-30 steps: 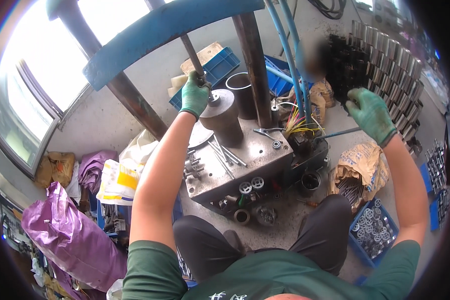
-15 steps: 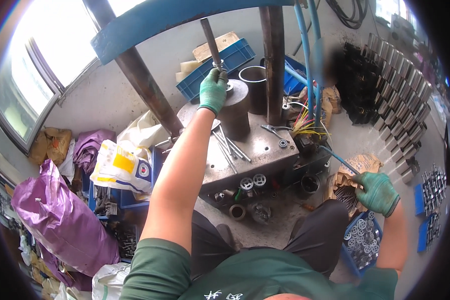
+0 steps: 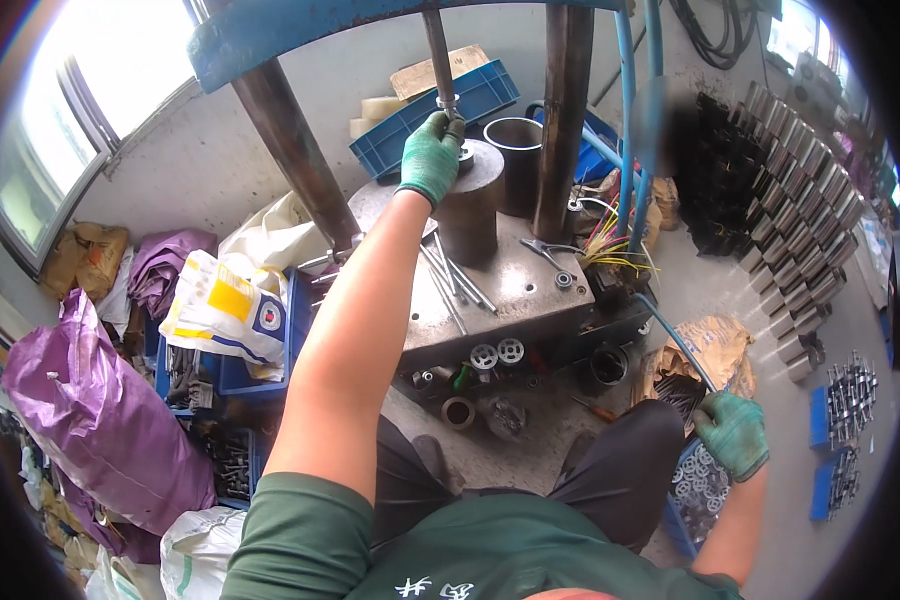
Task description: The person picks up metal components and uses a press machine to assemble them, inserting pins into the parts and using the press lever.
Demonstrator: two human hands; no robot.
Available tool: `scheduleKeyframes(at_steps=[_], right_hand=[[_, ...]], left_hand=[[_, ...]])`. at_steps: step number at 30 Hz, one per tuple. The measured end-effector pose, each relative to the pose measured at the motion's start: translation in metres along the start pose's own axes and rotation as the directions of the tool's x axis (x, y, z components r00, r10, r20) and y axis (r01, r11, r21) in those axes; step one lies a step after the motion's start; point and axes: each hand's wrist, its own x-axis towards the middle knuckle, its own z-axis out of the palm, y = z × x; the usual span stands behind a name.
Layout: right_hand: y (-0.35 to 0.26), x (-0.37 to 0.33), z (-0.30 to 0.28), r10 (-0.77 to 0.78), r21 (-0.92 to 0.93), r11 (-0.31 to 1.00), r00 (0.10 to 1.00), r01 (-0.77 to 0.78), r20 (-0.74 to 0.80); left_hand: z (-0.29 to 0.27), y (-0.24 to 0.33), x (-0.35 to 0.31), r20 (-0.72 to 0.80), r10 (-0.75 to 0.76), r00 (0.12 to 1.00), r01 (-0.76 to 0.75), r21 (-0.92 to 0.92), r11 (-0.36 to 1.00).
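My left hand [image 3: 431, 152], in a green glove, is stretched out to the top of a dark steel cylinder [image 3: 470, 212] standing on the press table [image 3: 515, 290], fingers closed around a small metal part under the vertical rod [image 3: 438, 55]. My right hand [image 3: 734, 432], also gloved, hangs low at my right side over a blue bin of small round metal parts [image 3: 698, 482]; its fingers are curled, and whether they hold anything is hidden.
Loose rods and tools [image 3: 452, 280] lie on the press table, next to rusty columns [image 3: 564, 110] and a steel cup [image 3: 515, 150]. Blue crates [image 3: 420, 125] stand behind, purple sacks [image 3: 100, 420] to the left, and rows of metal tubes [image 3: 800, 250] to the right.
My right hand has dropped from up near the blue hoses down to the bin at my right side. My left hand has stayed at the top of the cylinder.
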Motion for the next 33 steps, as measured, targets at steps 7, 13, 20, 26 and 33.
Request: scheduleKeyframes(at_steps=[7, 13, 20, 26, 33], right_hand=[[0.003, 0.004, -0.005, 0.021, 0.015, 1.0, 0.999, -0.021, 0.046], [0.008, 0.017, -0.023, -0.005, 0.006, 1.0, 0.992, 0.005, 0.125], [0.017, 0.008, -0.017, -0.047, 0.053, 0.998, 0.989, 0.04, 0.141], [0.011, 0.011, -0.018, -0.039, 0.147, 0.989, 0.992, 0.021, 0.124], [0.026, 0.12, -0.053, -0.183, 0.027, 0.971, 0.814, 0.237, -0.552]], left_hand=[[-0.002, 0.007, -0.004, 0.005, 0.019, 1.0, -0.019, -0.009, 1.0], [-0.006, 0.019, -0.01, 0.055, -0.041, 0.998, 0.042, -0.017, 0.999], [-0.004, 0.018, -0.009, 0.05, -0.038, 0.998, 0.041, -0.068, 0.997], [-0.005, 0.004, -0.005, 0.058, -0.029, 0.998, 0.034, -0.09, 0.995], [-0.006, 0.003, -0.003, 0.056, -0.062, 0.996, 0.07, -0.15, 0.986]])
